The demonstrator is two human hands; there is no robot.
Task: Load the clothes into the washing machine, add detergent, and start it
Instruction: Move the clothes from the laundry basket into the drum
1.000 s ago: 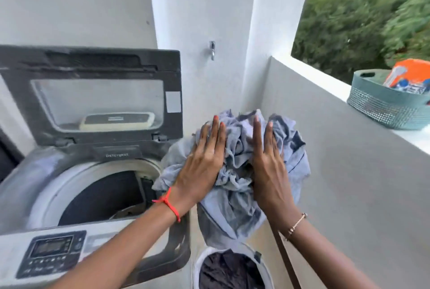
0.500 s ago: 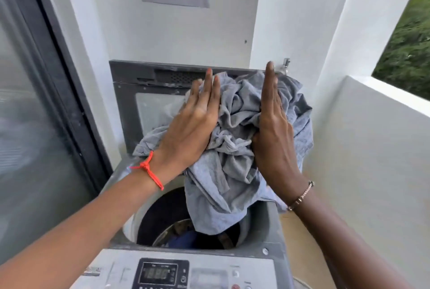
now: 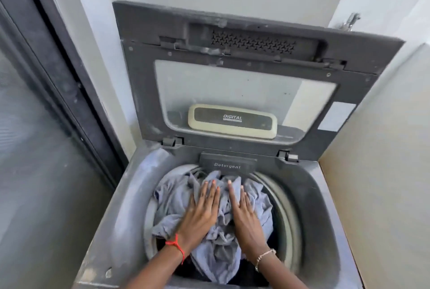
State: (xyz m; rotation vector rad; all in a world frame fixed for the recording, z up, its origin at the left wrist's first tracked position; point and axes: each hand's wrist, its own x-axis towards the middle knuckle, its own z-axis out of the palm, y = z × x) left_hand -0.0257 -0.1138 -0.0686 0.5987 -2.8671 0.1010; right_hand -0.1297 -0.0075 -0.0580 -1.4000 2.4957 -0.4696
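Two hands lie flat on the laundry in the head view, your only view. Your left hand (image 3: 202,215) and your right hand (image 3: 244,215) press palms-down on a bundle of grey clothes (image 3: 216,249), side by side with a narrow strip of cloth showing between them. The fingers (image 3: 210,192) of both hands are stretched out straight and close together, gripping nothing, only resting on the fabric. The clothes are a pale blue-grey, soft and heavily crumpled, bunched in deep folds; they sit in the round mouth of the washing machine (image 3: 121,219), filling most of the drum opening, with one fold hanging toward the near rim. Something darker shows under them at the near edge of the drum, but you cannot tell what it is.

The grey lid (image 3: 232,39) stands open and upright behind the drum, its clear window carrying a cream label that reads "DIGITAL". Just beyond your fingertips, on the back rim, sits the dark drawer (image 3: 227,165) marked "Detergent", closed. A red thread bracelet (image 3: 176,245) circles your left wrist and a thin chain bracelet (image 3: 264,257) your right.
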